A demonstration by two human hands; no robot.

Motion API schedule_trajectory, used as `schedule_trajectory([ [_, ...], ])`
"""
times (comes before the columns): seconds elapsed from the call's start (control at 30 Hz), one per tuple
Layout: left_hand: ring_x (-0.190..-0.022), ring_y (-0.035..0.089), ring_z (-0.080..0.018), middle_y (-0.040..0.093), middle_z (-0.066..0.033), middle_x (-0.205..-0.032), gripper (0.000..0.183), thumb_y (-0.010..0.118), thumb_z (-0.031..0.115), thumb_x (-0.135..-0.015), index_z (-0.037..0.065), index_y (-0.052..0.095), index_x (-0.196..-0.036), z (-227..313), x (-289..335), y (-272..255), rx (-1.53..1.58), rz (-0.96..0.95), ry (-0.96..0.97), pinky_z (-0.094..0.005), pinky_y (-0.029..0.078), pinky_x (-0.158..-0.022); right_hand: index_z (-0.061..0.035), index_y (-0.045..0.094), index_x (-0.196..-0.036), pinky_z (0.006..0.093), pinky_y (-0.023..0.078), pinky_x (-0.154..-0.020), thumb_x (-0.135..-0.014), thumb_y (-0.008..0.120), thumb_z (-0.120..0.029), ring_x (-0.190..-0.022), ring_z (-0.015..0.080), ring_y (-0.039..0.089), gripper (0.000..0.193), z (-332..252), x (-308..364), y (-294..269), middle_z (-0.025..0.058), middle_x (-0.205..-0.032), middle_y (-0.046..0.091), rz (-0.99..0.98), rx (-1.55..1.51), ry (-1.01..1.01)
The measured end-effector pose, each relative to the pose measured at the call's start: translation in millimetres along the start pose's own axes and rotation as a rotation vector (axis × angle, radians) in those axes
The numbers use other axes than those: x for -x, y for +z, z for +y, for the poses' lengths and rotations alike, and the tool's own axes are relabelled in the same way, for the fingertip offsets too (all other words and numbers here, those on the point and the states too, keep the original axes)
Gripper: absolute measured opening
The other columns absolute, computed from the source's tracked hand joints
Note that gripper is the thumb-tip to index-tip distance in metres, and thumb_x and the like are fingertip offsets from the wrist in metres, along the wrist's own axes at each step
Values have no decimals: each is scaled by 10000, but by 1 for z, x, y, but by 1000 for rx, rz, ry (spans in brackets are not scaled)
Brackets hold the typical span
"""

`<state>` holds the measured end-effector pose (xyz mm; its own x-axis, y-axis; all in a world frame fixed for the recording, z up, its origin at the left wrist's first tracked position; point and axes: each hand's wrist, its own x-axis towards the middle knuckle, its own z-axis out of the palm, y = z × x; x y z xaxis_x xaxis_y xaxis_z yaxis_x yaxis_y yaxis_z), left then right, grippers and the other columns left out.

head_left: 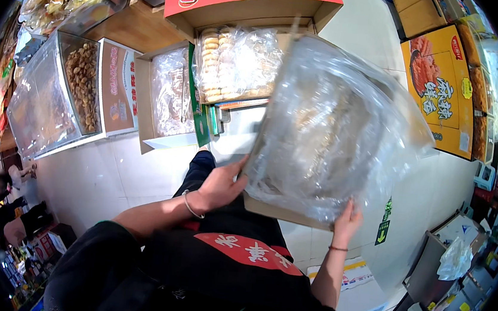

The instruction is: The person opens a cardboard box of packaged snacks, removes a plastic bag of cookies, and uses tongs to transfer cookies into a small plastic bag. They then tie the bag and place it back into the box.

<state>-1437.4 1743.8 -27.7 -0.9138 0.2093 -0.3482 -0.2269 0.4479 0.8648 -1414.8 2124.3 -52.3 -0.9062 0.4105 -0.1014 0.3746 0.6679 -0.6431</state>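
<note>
A cardboard box [289,214] lined with a crumpled clear plastic bag [331,115] is in front of me, tilted and slightly blurred. My left hand [222,186] grips its near left side, thumb and fingers against the cardboard. Around the near right corner, my right hand [346,223] is closed on the box edge and some of the plastic. Something pale and brownish shows through the bag, too blurred to name. Just beyond the left side of the box, an open box holds rows of round biscuits [210,62] partly under clear plastic.
A box with a plastic-covered brown product [172,91] stands at the left, beside a clear bin of brown nuts or snacks [82,85]. A yellow carton [441,90] is at the far right. A white box [353,288] sits on the floor near my right arm.
</note>
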Motion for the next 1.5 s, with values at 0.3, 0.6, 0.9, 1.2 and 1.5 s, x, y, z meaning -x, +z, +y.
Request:
schedule_trajectory([
  [0.3,-1072,569,-401,583,-249,-1182,523,547,267,-924,-5,447,-1359,38,-102,77,-85,-225,89,-406,451,-937,89,645,-1034,307,470,-729,-953,582,-199,-802,137,567,305,102,-9,-40,116,-923,680,161,-39,370],
  [0.6,-1133,556,-344,532,-201,-1296,473,585,233,-899,32,501,-1319,-48,-169,124,-154,-91,180,-379,455,-967,121,634,-985,353,471,-756,-951,569,-220,-808,193,569,348,171,-76,39,153,-912,660,293,-243,416],
  [0.9,-878,658,-260,603,-186,-1157,340,610,120,-878,7,602,-1200,-137,-184,78,-178,-97,-127,-324,520,-807,121,636,-986,354,472,-723,-930,591,-183,-775,190,571,312,194,-156,114,132,-872,665,373,-290,457],
  [1.2,-735,621,-191,644,-141,-870,286,592,117,-892,10,621,-1155,-185,-192,51,-215,9,-268,-309,510,-692,104,574,-1189,392,440,-944,-812,728,-341,-1111,340,578,603,242,-188,191,263,-1191,604,75,-87,643],
  [1.5,-1166,501,-350,522,-221,-1247,466,652,119,-824,0,534,-1258,-157,-260,20,-481,657,75,-424,407,-981,9,672,-1048,273,484,-772,-880,638,-143,-845,149,622,230,133,-110,261,95,-909,678,-253,-327,498],
])
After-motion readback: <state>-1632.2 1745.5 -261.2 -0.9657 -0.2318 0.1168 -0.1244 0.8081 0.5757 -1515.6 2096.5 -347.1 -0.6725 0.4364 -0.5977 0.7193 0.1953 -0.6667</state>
